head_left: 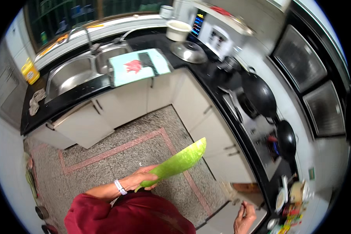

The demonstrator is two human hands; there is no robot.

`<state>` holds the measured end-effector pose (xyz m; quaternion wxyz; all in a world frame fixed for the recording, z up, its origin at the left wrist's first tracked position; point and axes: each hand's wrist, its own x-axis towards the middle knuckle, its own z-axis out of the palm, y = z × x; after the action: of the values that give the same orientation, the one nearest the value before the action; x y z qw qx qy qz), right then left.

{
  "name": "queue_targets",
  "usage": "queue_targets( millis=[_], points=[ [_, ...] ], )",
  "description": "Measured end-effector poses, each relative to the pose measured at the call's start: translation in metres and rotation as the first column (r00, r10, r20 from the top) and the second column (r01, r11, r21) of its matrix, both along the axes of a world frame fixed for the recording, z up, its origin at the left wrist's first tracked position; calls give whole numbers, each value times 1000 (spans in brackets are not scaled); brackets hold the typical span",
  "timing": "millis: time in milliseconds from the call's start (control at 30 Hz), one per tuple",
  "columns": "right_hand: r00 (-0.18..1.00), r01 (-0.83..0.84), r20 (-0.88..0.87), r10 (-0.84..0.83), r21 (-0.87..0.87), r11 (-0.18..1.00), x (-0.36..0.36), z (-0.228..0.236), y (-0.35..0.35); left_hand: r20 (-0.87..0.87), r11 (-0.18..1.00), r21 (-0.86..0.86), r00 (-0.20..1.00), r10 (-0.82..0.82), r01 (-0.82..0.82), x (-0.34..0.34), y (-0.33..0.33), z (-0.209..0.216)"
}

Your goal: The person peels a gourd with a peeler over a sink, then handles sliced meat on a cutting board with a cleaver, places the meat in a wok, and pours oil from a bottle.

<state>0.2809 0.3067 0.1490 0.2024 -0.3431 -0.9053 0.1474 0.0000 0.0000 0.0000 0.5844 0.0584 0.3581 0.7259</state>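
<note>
Maroon shirt [136,216], green gourd [179,160] in left hand [138,179]

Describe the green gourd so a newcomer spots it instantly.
Find the speckled grey floor with its pink stripe. Over it, the left hand, wearing a pale wristband, grips a long gourd by one end. Its bright, mottled green sets it apart from floor and maroon shirt.

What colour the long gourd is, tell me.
The long gourd in the left hand is bright green with paler mottling; the head view shows it.
</note>
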Motion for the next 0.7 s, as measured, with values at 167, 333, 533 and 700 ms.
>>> queue_targets(
  millis=[167,333,533,700],
  points=[
    [955,-279,55,292,-177,944,-191,-16,-38,-77,953,-88,955,285,-291,-92,-94,27],
    [789,-576,124,601,-188,795,-318,-29,-50,-45,797,-33,797,602,-604,-89,-145,18],
    [487,-840,122,865,-204,503,-462,-42,-99,-72,524,-18,524,849,-851,-72,-193,22],
    [274,-923,105,956,-252,292,-552,-52,-154,-74,331,4,330,941,-944,-85,-219,29]
  ],
)
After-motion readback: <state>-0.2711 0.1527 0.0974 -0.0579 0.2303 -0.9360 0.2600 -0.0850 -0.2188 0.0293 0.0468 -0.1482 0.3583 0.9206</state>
